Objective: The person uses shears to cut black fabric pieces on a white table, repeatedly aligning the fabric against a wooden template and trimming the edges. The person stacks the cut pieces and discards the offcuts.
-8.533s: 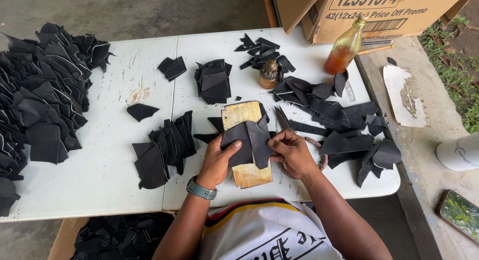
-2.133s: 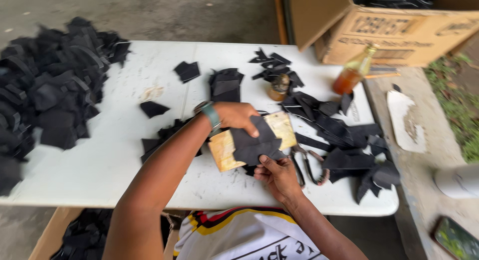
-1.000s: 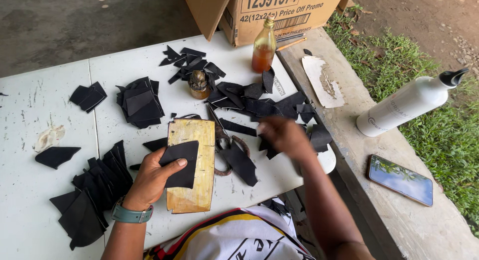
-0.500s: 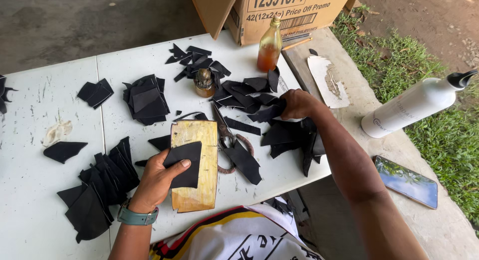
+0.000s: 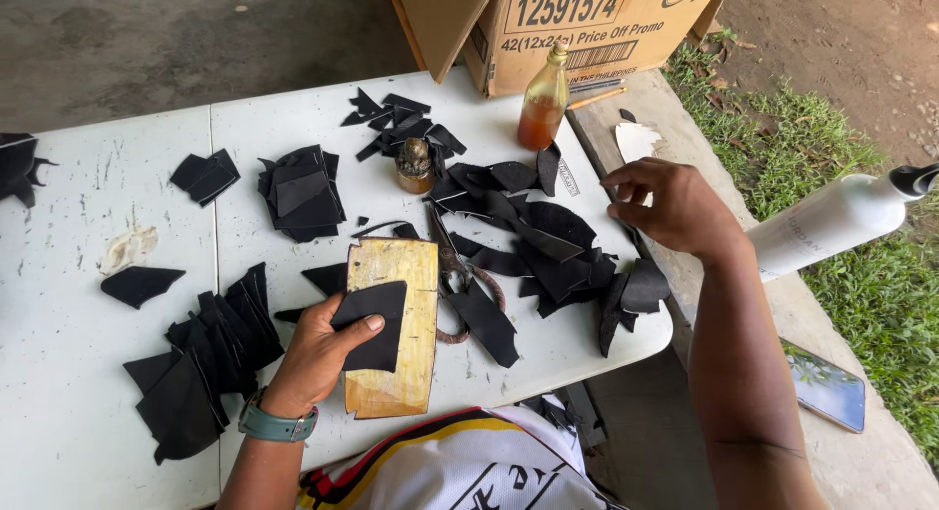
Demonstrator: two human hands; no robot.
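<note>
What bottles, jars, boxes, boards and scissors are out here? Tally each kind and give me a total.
Bottles: 2, amber bottle and white bottle
Small jar: 1
Cardboard box: 1
Yellow board, under the black piece that the left hand holds: 1
Scissors: 1
Total: 6

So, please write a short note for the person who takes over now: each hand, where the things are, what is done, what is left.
Left hand: presses a black cut piece flat on the yellowish board.
Right hand: empty, fingers curled, raised over the table's right edge, beside the loose black pieces.
Scissors lie right of the board.
Done: fanned stack at left.
Left: the loose pieces, it seems.
</note>
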